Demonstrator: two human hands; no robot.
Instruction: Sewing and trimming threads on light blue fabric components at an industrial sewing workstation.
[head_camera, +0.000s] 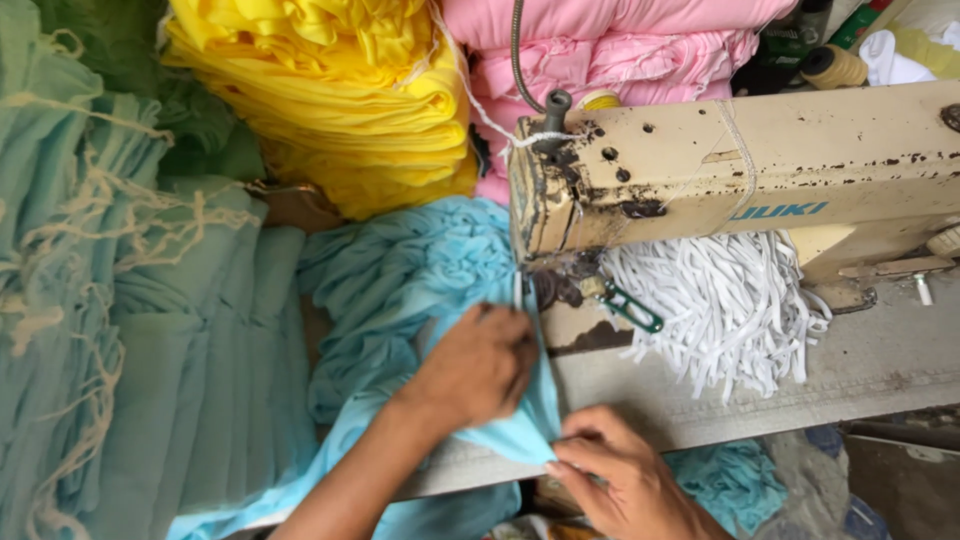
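- Sewing in hand, by the look of it: light blue cloth (440, 290) fed under the needle end of an old cream sewing machine (740, 180), centre of the frame.
- Left hand (478, 365) laid flat on the cloth, fingers bent and pressed down just beside the presser foot, lower centre.
- Right hand (620, 480) at the bottom edge, fingertips pinched on the folded hem of the same cloth.
- Rest of the blue cloth bunched to the left of the machine and hanging off the desk (880, 370) front.
- White elastic strips (720, 310) heaped under the machine arm, right of centre.
- Yellow (330, 90), pink (600, 50) and green fabric stacks (120, 330) along top and left.
- Next move likely needs a straight hem, steady tension between both hands, fingers clear of the needle.
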